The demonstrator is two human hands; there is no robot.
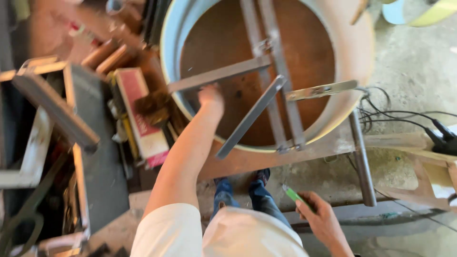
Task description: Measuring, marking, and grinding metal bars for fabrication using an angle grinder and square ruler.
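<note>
Nearest, right hand point(322, 220) is closed on a green marker point(293, 194) held low. Left hand point(211, 96) reaches to the round drum point(354, 52), fingers curled on a grey steel bar point(219, 75) near its left rim; steadying that bar firmly seems wise.

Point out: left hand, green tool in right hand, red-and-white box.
left hand point(211, 96), head view, back of the hand at the metal bar.
green tool point(292, 194), head view, exposed green tip.
red-and-white box point(141, 116), head view, top face.
</note>
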